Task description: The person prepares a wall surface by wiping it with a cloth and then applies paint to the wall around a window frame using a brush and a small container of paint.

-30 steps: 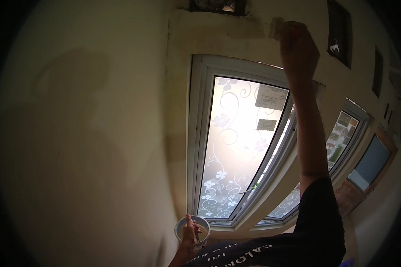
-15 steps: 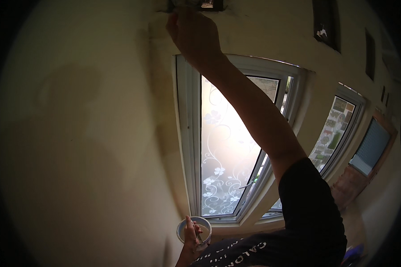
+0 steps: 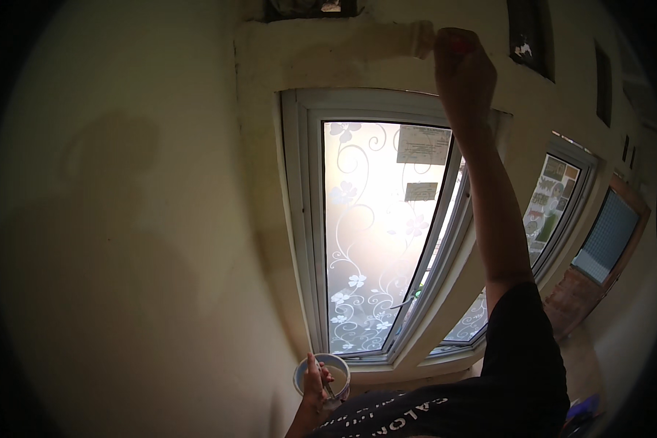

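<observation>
My right hand [image 3: 469,73] is raised high against the wall above the window, its fingers closed. Something red shows in its grip, and a pale brush head, apparently a paintbrush [image 3: 421,39], sticks out to its left and touches the wall. A damp-looking darker streak [image 3: 343,52] runs left from it under a small opening. Low down, my left hand [image 3: 314,382] grips a small round bucket [image 3: 298,371] at the rim, thumb up. Pale liquid lies inside. A thin strip beside the fingers may be the bucket's handle; I cannot tell.
Below my right hand stands a grey-framed window [image 3: 303,219] with frosted floral glass and papers stuck on it. A second window [image 3: 551,204] and a wooden door [image 3: 598,248] follow to the right. A plain wall [image 3: 124,255] carrying my shadow fills the left.
My right hand has swept from the upper left corner to the right along the wall above the window. My left hand and the bucket have barely shifted.
</observation>
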Tool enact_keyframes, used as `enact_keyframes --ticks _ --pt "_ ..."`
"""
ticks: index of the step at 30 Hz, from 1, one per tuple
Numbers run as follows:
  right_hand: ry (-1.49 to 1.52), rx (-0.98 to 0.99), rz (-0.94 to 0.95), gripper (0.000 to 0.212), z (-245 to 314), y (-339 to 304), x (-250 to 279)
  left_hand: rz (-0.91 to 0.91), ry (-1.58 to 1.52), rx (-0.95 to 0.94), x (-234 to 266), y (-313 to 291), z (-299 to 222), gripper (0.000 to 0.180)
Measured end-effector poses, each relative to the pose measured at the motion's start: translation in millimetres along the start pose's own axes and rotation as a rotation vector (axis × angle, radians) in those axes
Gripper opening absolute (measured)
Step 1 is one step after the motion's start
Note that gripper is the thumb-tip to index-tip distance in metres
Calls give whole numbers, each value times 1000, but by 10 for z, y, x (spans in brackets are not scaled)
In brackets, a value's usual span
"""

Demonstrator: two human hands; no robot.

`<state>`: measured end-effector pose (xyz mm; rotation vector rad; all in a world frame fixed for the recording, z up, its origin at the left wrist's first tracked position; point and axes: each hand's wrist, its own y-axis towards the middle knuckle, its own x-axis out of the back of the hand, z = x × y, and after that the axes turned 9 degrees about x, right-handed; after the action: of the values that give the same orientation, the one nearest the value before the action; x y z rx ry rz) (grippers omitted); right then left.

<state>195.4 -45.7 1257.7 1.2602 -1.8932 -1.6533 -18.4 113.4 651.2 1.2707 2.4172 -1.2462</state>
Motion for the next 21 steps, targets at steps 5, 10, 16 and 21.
enact_keyframes --ticks 5,10,16,21 --pt "-26 41 71 19 237 -21 -62 32 -7 -13 19 0 2 61" --pt "88 176 195 18 649 -201 -558 47 -14 -19 -21 -1 22 61" --pt "467 42 65 20 1124 -54 -898 -97 -82 -71 17 -124 15 62" --pt "875 -364 56 31 1206 175 -1112 -118 -87 -92 87 -103 108 62"
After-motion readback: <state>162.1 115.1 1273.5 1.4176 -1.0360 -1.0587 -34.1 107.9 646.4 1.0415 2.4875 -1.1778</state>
